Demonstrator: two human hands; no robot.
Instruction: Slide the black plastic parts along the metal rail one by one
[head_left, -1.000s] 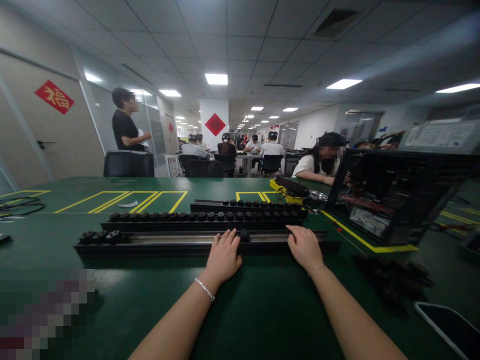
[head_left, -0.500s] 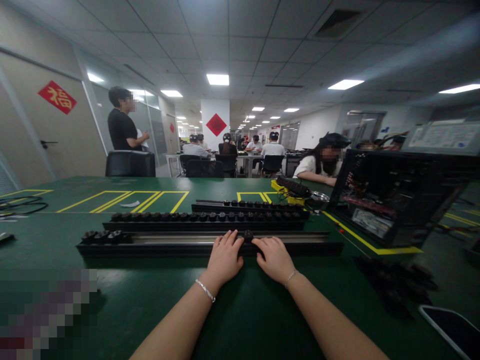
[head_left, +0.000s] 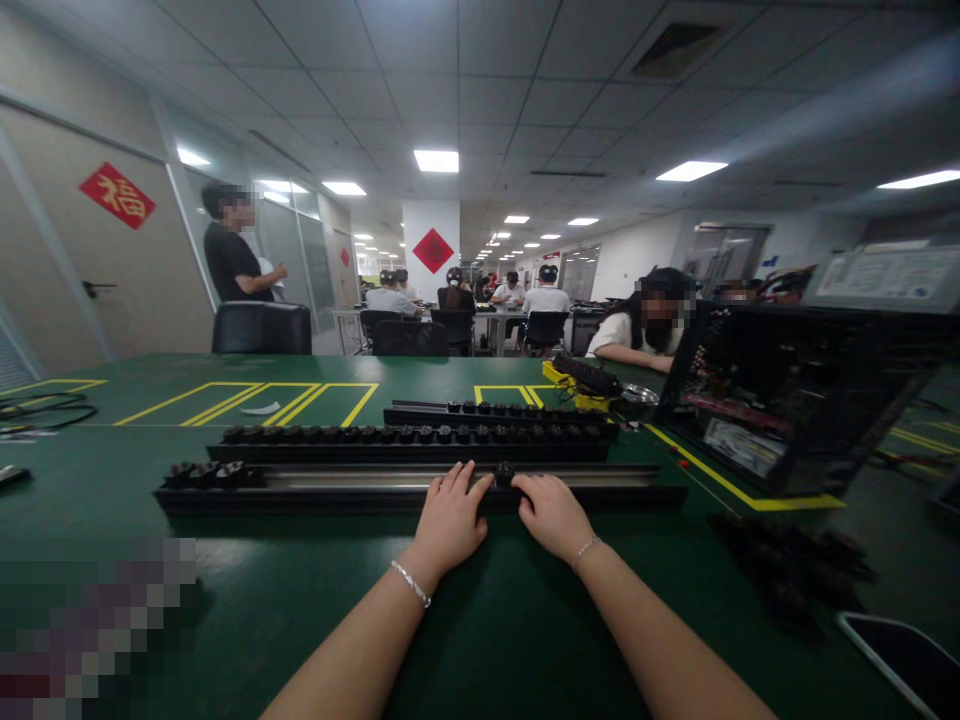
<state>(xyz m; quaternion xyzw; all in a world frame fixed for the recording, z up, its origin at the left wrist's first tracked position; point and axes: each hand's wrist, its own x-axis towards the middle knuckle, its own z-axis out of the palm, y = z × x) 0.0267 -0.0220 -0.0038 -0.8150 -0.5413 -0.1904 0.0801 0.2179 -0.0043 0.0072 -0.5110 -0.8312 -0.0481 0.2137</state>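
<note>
A long black rail (head_left: 337, 497) with a pale metal channel lies across the green table before me. In its channel, right of the middle, sits a small black socket-like piece (head_left: 505, 470). My left hand (head_left: 450, 515) rests over the rail with its fingers stretched, and its index fingertip reaches the left side of that piece. On the piece's other side is the index fingertip of my right hand (head_left: 553, 515), its thumb held apart lower down. Both hands are open. Several similar black pieces (head_left: 214, 474) stand at the rail's left end.
Behind lies another rail (head_left: 300, 450) lined with black pieces, and a third rail (head_left: 420, 412). An open computer case (head_left: 795, 400) stands right. Dark loose parts (head_left: 795, 565) and a phone (head_left: 900, 660) lie near right. A seated person (head_left: 619, 335) is across the table.
The small black piece has slid a little to the right along the channel. My left index finger extends further right, and my right hand has shifted slightly right.
</note>
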